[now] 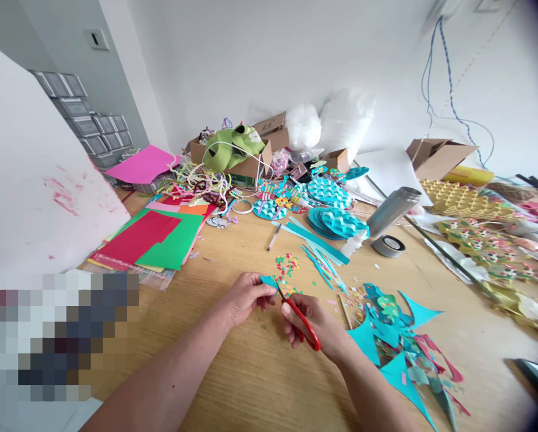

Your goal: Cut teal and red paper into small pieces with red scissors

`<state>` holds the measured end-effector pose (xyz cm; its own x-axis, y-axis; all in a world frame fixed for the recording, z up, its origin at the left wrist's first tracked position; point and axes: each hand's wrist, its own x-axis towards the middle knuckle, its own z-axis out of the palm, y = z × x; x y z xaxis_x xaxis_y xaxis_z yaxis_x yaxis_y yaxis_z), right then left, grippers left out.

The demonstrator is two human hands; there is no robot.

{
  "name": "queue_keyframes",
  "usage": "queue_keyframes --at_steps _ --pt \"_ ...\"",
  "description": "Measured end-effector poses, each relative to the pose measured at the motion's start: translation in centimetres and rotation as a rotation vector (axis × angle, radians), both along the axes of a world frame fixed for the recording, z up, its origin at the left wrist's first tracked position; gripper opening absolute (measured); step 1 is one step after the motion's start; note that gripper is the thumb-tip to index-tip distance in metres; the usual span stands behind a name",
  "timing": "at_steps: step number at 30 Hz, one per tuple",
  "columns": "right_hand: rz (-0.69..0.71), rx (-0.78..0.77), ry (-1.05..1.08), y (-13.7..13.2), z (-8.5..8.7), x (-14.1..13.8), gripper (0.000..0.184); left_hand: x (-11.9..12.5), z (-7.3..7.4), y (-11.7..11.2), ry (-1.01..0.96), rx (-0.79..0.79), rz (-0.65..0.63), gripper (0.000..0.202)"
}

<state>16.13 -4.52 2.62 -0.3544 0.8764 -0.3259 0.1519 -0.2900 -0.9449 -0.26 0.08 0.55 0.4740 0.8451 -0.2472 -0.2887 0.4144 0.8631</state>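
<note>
My left hand (pixel 246 297) pinches a small teal paper piece (pixel 268 281) just above the wooden table (pixel 251 372). My right hand (pixel 316 324) grips red-handled scissors (pixel 301 324), their blades pointing up-left at the teal piece. The two hands are close together near the table's middle front. A little heap of tiny coloured paper bits (pixel 286 267) lies just beyond the hands.
Teal and mixed paper offcuts (pixel 395 336) pile up at my right. Red and green paper sheets (pixel 156 240) lie at the left. Teal scalloped discs (pixel 336 222), teal strips (pixel 318 243), a metal flask (pixel 392 210), its cap (pixel 388 246) and cardboard boxes (pixel 438 157) crowd the back.
</note>
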Motion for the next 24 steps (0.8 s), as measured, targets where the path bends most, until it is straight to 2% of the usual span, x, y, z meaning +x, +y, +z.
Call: queue_keyframes --at_steps 24 --pt "-0.02 -0.037 -0.096 0.05 0.26 -0.1 0.041 -0.08 0.42 0.08 0.018 0.0 0.018 0.015"
